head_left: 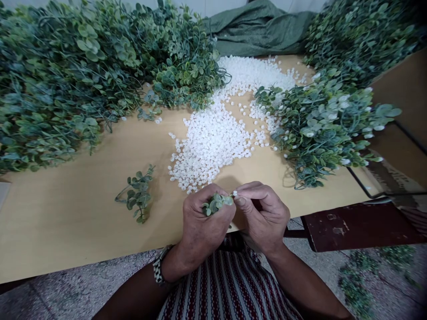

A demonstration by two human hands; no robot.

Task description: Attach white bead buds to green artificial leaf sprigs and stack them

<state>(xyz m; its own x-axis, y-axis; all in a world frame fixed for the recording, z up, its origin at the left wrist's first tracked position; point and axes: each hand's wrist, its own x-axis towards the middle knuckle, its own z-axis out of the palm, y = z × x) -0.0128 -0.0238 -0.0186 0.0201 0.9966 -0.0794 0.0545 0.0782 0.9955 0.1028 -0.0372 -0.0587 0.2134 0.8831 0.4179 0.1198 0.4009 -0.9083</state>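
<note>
My left hand [208,222] is closed around an artificial leaf sprig [217,203], whose green leaves poke out between thumb and fingers. Close beside it, my right hand [263,213] pinches a tiny white bud [235,193] between thumb and forefinger, right at the sprig's tip. Whether the bud sits on the stem I cannot tell. Just beyond both hands spreads a heap of small white buds [213,142] on the table [83,209]. A loose leaf sprig [139,193] lies to the left of my hands.
Large piles of artificial greenery [66,75] cover the back left. At the right lies a bunch with white buds [320,120], near a cardboard box [403,98]. A green sack [260,26] rests at the back. A dark red stool [350,224] stands below the table's right edge.
</note>
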